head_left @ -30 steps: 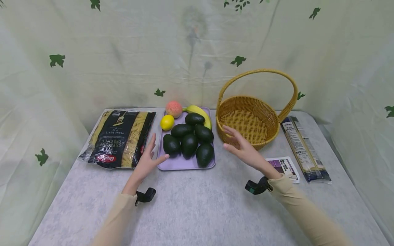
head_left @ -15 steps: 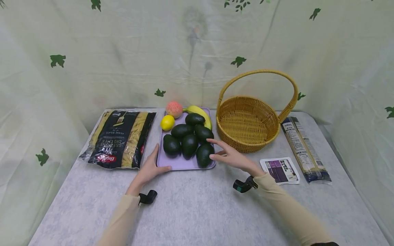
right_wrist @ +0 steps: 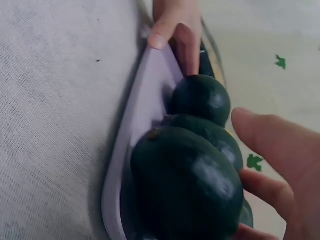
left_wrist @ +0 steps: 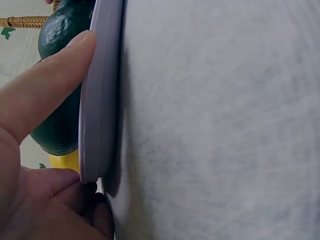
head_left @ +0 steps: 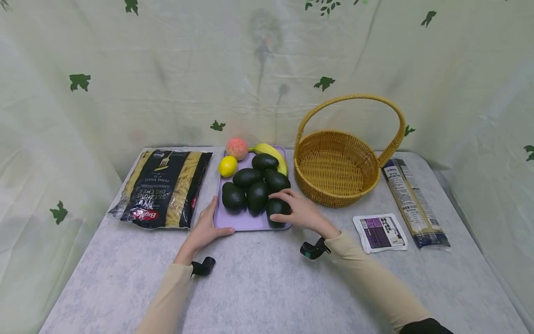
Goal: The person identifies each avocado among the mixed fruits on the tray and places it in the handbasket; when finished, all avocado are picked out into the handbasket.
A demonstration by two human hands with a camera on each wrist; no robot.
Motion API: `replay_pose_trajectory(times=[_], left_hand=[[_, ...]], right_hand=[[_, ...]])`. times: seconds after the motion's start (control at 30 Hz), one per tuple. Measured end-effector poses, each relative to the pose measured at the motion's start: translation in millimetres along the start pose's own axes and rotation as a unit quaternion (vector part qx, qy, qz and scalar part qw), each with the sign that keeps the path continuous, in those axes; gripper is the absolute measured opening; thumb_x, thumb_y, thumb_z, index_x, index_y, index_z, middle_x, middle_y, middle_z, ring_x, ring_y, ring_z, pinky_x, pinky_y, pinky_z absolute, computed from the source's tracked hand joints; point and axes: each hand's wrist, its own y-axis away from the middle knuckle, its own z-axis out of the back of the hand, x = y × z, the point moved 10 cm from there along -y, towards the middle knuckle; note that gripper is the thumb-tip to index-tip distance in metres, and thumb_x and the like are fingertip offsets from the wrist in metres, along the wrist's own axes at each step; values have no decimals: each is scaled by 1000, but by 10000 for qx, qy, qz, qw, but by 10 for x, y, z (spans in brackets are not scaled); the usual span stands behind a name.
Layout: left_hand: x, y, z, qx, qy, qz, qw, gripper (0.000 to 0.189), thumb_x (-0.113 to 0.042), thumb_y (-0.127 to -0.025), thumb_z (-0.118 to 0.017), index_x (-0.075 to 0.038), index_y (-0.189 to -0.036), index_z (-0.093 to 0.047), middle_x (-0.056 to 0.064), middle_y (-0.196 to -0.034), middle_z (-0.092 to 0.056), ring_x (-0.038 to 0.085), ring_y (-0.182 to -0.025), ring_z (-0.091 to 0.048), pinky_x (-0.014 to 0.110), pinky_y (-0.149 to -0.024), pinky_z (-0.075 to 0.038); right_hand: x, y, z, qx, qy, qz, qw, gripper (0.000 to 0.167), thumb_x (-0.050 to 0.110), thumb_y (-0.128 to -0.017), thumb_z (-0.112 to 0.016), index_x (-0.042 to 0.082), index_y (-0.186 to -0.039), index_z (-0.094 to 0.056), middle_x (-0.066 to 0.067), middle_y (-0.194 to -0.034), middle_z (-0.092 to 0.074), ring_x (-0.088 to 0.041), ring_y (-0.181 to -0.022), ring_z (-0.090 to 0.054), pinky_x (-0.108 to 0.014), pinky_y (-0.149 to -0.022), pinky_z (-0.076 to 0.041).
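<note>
A lilac tray (head_left: 250, 223) bears several dark green avocados, a yellow lemon (head_left: 228, 166), a peach (head_left: 238, 149) and a banana (head_left: 267, 149). My left hand (head_left: 205, 228) holds the tray's near left corner; its thumb (left_wrist: 60, 75) lies on the rim and its fingers are bent at the side. My right hand (head_left: 301, 211) arches over the near right avocado (right_wrist: 185, 185), thumb and fingers spread to either side. In the right wrist view its fingertips stand close over that avocado, with the thumb apart from it.
A wicker basket (head_left: 333, 200) with a tall handle stands right of the tray. Left is a bag of penne (head_left: 160, 190). A flat white-and-purple packet (head_left: 380, 233) and a long pasta packet (head_left: 416, 204) lie at the right. A patterned curtain (head_left: 175, 60) hangs behind.
My left hand has come in to the tray's near left corner. The right hand has moved left and down from beside the basket to the near right avocado. The fruit has not moved.
</note>
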Motion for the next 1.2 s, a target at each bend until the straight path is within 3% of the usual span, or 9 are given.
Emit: replay_pose_trajectory(times=[0.1,0.23,0.37,0.47,0.63,0.87,1.07,1.2], left_hand=[[14,0,5,-30,-1,7,10000,112,-25,-77,-81,2,-151,-1,25,-156,-4,42,-141,-4,55,-112,-8],[23,-1,11,-65,2,-26,10000,112,-25,-77,-81,2,-152,-2,25,-156,-5,41,-141,-4,55,-112,-8],[33,-2,6,-66,13,-29,10000,112,-25,-77,-81,2,-152,-3,25,-156,-6,41,-141,-5,55,-112,-8],[36,-4,1,-70,12,-41,10000,111,-24,-77,-81,2,-152,-3,25,-156,-6,41,-141,-5,55,-112,-8],[13,-6,11,-107,18,-97,9999,111,-23,-76,-81,3,-151,-4,26,-156,-7,41,-141,-6,55,-112,-8],[21,-10,19,-114,-12,-59,9999,111,-24,-77,-81,2,-152,-4,24,-156,-7,40,-142,-6,53,-112,-8],[18,-8,19,-100,-60,-65,9999,111,-25,-77,-81,2,-152,-4,25,-156,-7,41,-141,-5,55,-112,-8],[28,-9,9,-87,-65,-52,9999,111,-25,-77,-81,2,-152,-4,24,-156,-6,41,-142,-5,54,-112,-8]], right_hand=[[42,-15,-27,-112,421,-103,9990,55,45,-84,-70,25,-134,-55,-9,-137,-43,-28,-98,-57,-43,-78,-49],[62,-15,-39,-305,426,-166,9985,52,37,-83,-74,22,-130,-57,-8,-133,-44,-28,-95,-57,-43,-77,-49],[8,-3,-41,-338,-163,-140,9992,49,30,-83,-76,22,-127,-58,-7,-133,-43,-28,-109,-52,-45,-89,-45],[-36,12,2,-286,-929,30,9953,46,25,-83,-76,20,-126,-59,-7,-133,-43,-27,-117,-47,-45,-93,-43],[-97,61,185,-139,-2212,223,9749,47,21,-83,-75,18,-127,-58,-5,-134,-43,-24,-121,-43,-43,-92,-45],[-206,104,431,159,-3269,82,9449,51,17,-87,-71,19,-135,-52,-1,-143,-38,-32,-122,-46,-47,-95,-42],[-280,98,725,91,-3786,60,9255,53,13,-87,-68,16,-137,-49,-3,-148,-34,-37,-121,-48,-46,-94,-44],[-424,103,972,-140,-3912,-89,9202,53,13,-88,-67,18,-137,-48,-6,-148,-32,-34,-116,-52,-42,-93,-44]])
